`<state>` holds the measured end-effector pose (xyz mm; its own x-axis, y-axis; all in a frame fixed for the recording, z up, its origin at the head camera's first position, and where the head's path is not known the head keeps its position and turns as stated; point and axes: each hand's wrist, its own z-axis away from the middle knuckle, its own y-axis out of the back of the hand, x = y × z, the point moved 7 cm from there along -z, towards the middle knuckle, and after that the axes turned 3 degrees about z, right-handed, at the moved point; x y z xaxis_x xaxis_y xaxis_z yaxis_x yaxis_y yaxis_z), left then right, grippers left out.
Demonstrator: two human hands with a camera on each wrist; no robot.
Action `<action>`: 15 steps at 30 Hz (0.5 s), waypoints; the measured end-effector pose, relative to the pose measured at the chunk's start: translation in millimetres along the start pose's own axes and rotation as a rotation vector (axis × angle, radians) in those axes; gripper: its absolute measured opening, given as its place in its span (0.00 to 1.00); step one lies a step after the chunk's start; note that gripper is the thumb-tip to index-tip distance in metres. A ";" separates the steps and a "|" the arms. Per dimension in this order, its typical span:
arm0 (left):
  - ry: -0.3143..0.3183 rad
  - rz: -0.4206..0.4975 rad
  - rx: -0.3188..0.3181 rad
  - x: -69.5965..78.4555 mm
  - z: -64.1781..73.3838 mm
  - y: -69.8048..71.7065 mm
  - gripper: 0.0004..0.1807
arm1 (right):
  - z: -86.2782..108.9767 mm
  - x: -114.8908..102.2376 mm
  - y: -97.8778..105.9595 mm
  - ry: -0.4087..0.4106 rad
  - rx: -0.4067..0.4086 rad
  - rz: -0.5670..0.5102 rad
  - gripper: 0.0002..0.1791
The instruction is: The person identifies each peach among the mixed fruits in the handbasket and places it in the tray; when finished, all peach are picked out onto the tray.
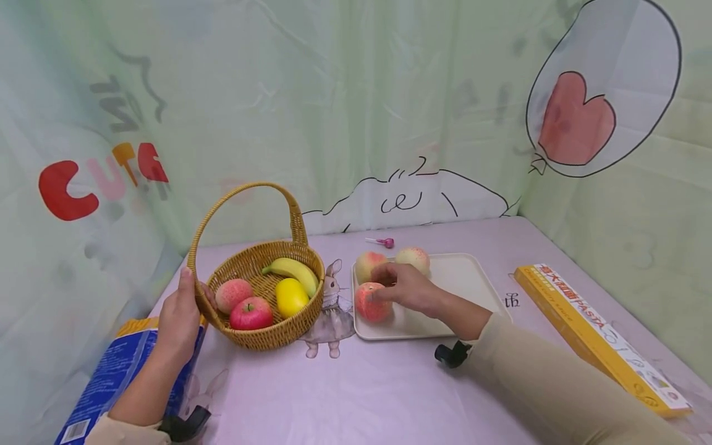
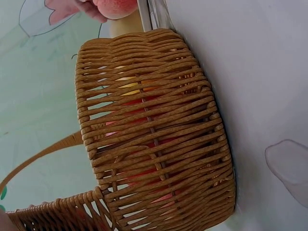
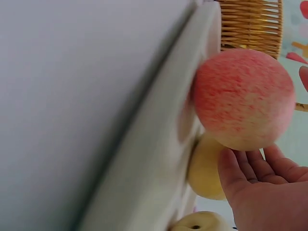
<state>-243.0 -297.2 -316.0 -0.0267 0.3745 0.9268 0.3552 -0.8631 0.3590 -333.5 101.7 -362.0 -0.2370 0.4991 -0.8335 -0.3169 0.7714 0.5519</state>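
Note:
My left hand (image 1: 180, 315) grips the near base of the handle of a wicker basket (image 1: 267, 339). Inside are a pink peach (image 1: 233, 295), a red apple (image 1: 251, 314), a yellow oval fruit (image 1: 292, 298) and a banana (image 1: 292, 272). To the right, my right hand (image 1: 408, 287) holds a reddish peach (image 3: 243, 98) between thumb and fingers, over the left end of a cream tray (image 1: 467, 296). Two paler peaches, one at the left rim (image 1: 368, 266) and one at the back (image 1: 413, 259), are also on the tray.
A wrapped lollipop (image 1: 384, 242) lies behind the tray. Along the right side is a yellow pasta box (image 1: 601, 340). A blue package (image 1: 111, 377) lies at the left, partly under my left forearm. Printed curtains surround the lilac tabletop (image 1: 334, 395).

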 end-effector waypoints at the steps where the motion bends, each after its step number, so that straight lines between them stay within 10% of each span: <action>1: -0.001 -0.002 -0.001 0.4 -0.1 -0.1 0.40 | 0.0 -2.2 1.6 0.001 0.000 -0.009 0.26; 15: -0.009 -0.001 -0.012 0.5 -0.1 -0.8 0.40 | -3.5 -25.3 14.4 0.011 -0.024 -0.018 0.39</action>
<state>-243.5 -296.4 -315.8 -0.0182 0.3783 0.9255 0.3440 -0.8668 0.3610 -335.3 98.8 -332.8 -0.2408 0.4812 -0.8429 -0.3434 0.7701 0.5377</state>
